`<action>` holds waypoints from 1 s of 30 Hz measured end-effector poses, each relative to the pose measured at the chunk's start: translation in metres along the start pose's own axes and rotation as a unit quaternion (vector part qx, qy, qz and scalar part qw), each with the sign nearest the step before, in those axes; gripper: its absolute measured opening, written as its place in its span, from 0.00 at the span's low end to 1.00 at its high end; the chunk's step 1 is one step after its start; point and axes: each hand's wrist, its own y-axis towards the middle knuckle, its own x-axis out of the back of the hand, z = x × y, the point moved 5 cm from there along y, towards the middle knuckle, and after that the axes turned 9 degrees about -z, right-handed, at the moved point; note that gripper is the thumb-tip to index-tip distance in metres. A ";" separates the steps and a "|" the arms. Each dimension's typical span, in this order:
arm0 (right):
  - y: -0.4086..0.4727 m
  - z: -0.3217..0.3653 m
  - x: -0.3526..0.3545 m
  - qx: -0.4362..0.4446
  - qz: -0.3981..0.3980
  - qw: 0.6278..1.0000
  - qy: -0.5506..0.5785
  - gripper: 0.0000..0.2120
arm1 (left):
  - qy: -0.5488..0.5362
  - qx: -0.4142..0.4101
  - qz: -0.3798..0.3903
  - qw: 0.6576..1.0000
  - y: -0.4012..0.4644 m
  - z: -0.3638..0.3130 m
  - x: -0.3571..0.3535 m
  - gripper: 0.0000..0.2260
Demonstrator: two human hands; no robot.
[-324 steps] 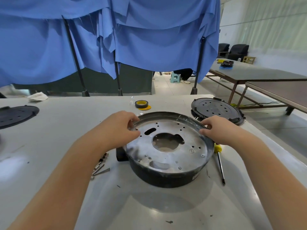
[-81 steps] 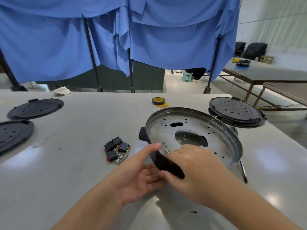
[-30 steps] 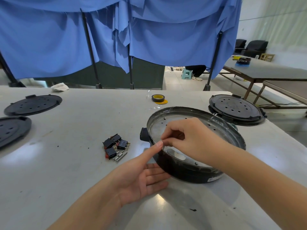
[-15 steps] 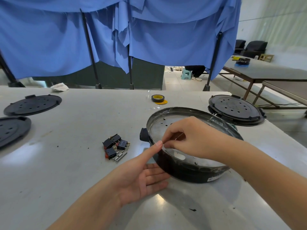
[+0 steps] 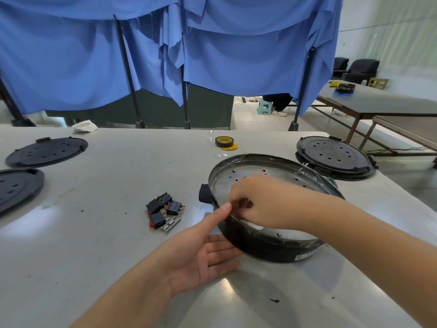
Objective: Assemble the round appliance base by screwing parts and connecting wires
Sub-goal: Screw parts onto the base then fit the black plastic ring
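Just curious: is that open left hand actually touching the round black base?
Touching. The head view shows the left hand with its thumb tip on the round base's rim and its fingertips against the black side wall.

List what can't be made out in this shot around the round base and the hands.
1. Head view: whatever the right hand pinches at the round base rim is hidden by its curled fingers.
2. The base's centre is covered by the right hand and forearm.
3. The label on the base wall is too small to read.
4. The switches show no legible markings.
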 end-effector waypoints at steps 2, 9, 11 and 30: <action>0.001 0.000 0.000 0.006 0.008 1.000 -0.030 0.07 | 0.000 0.000 0.000 1.000 0.000 0.000 0.000 0.36; 0.001 0.004 0.002 0.023 0.019 0.997 -0.070 0.04 | 0.000 0.001 0.000 1.000 0.000 0.000 0.000 0.37; -0.001 0.004 0.004 0.017 0.012 1.000 -0.014 0.05 | -0.002 0.002 0.002 1.000 0.000 0.000 0.000 0.37; 0.003 0.008 -0.003 0.034 0.032 0.996 -0.081 0.08 | 0.000 0.000 0.006 1.000 0.003 0.001 0.000 0.36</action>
